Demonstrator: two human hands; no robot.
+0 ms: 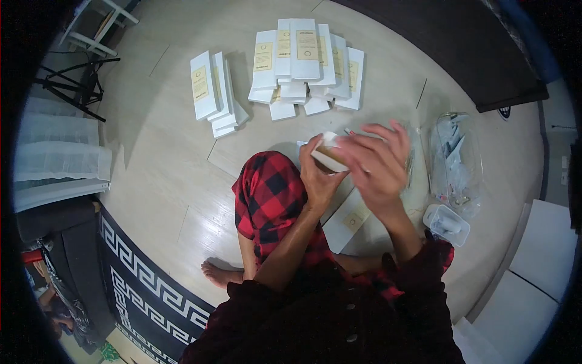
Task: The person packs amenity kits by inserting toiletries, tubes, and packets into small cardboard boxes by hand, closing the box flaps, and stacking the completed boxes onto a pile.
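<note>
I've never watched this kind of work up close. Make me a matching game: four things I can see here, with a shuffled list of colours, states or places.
Things
1. Box in the left hand
2. Rug
3. Plastic tub
4. Cloth over the bent knee

Descriptions
A. Black with a white pattern
B. Open at the end that faces up
C. Red and black checks
D. On the floor to the person's right, next to a clear plastic bag

Right pairs: 1-B, 2-A, 3-D, 4-C
</note>
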